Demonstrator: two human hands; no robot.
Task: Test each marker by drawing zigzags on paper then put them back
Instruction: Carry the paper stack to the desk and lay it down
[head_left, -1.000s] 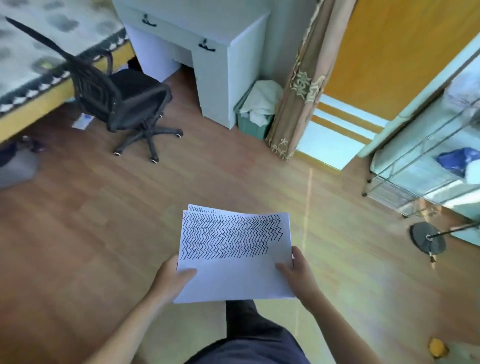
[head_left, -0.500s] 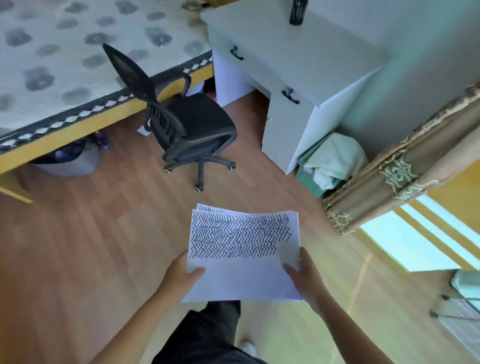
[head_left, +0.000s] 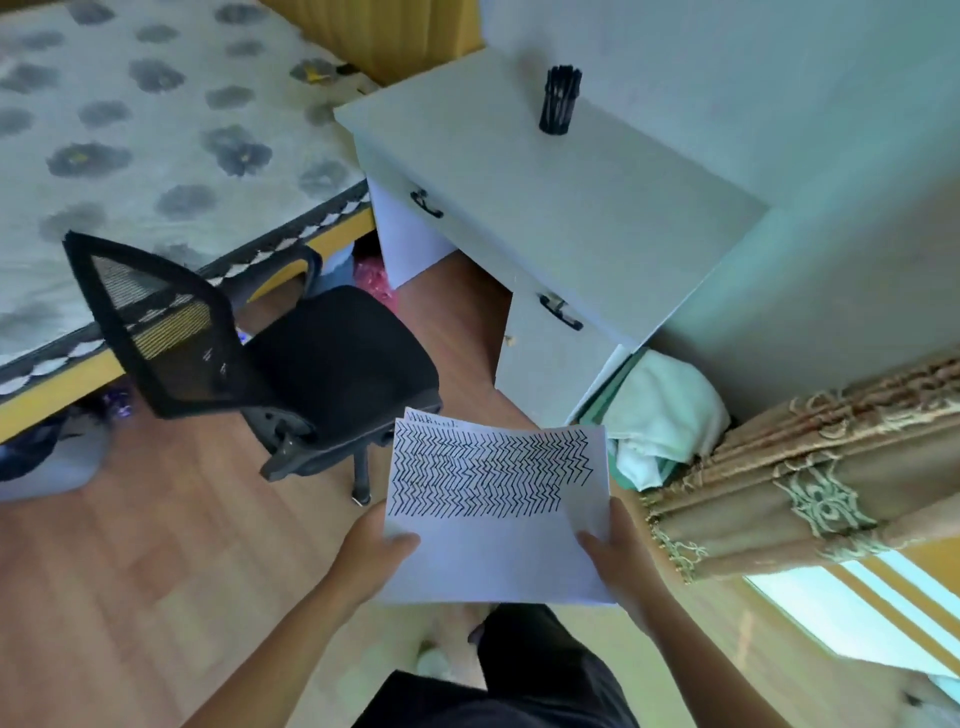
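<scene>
The person stands on the wooden floor holding a thin sheaf of paper (head_left: 498, 519) out in front at about waist height. The left hand (head_left: 376, 545) pinches the lower left edge, thumb laid on top; the right hand (head_left: 615, 553) grips the lower right edge the same way. The top sheet is half filled with black zigzag rows, and at least 1 more marked sheet peeks out behind it.

Paper like this is light and floppy, I'd say; held by 2 corners it sags a little in the middle, so it wants a flat surface before any drawing.

The markers (head_left: 560, 98) stand bundled in a dark cup on the white desk (head_left: 597, 208), well apart from the hands. An office chair (head_left: 311, 364) sits between the person and the desk's near side. I'd take each marker by its barrel, a slim, stiff, easy thing to lift.
</scene>
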